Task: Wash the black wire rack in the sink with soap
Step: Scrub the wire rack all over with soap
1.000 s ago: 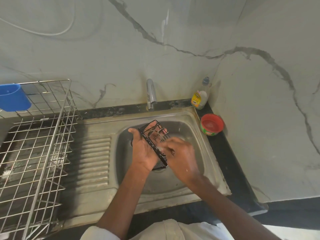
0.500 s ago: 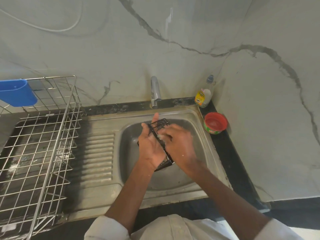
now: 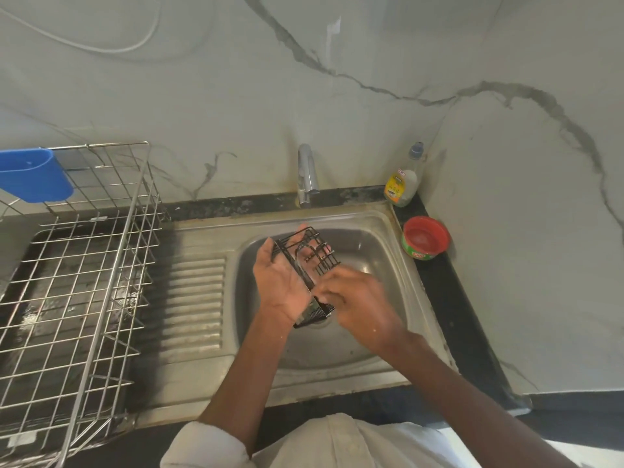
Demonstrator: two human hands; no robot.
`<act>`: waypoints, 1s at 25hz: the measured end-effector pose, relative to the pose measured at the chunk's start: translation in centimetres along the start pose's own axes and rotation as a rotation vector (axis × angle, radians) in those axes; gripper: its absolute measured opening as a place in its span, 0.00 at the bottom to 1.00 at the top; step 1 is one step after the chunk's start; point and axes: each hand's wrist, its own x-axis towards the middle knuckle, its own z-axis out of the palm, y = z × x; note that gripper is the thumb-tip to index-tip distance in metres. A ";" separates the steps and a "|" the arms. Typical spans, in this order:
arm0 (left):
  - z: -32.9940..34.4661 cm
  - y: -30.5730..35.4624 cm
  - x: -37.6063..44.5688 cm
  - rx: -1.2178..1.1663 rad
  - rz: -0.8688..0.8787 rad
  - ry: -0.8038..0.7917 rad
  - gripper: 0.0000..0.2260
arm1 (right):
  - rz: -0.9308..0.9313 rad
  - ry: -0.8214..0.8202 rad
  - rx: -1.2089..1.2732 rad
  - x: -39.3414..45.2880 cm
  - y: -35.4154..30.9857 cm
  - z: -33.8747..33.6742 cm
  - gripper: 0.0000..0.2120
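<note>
The rack point(image 3: 305, 265) is up off the basin floor, tilted on edge over the sink point(image 3: 398, 298), its far end toward the tap point(image 3: 306, 173); the left hand point(image 3: 282, 285) backs it with a flat palm, fingers straight along the wires, thumb out at the far end; the right hand point(image 3: 358, 305) is blurred at the rack's near corner, fingers bent against the frame (whether it holds a scrubber or only pinches the wire, I cannot tell); this looks like the scrub itself, rubbing along the bars, and no water shows from the tap; judging by that, the soaping is in hand and the rinse not yet done. Beyond the right hand, on the counter, sits a red tub point(image 3: 425, 238), and past it in the corner a bottle point(image 3: 403, 184); out beyond the left hand stands a drying basket point(image 3: 84, 265) with a blue cup point(image 3: 33, 179) hooked on its rim. Next call, I'd judge: turn the rack in the left palm to reach the other face, keeping it low over the basin; wet wire is slippery, so the palm needs a firmer hold first.
</note>
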 end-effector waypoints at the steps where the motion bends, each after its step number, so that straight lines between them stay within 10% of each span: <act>1: -0.1 0.0 0.2 -0.003 0.016 0.014 0.33 | 0.113 0.067 -0.005 -0.4 0.9 -0.5 0.12; 9: 0.8 -1.9 1.1 0.000 0.041 0.127 0.43 | 0.272 0.343 0.028 1.3 0.3 0.4 0.12; 17: 1.5 -2.7 -0.4 0.136 0.041 0.095 0.39 | 0.319 0.284 0.285 1.7 -0.1 0.7 0.12; 25: 1.2 -1.6 -0.3 -0.029 0.088 0.050 0.38 | 0.147 0.233 0.038 0.4 0.5 0.4 0.10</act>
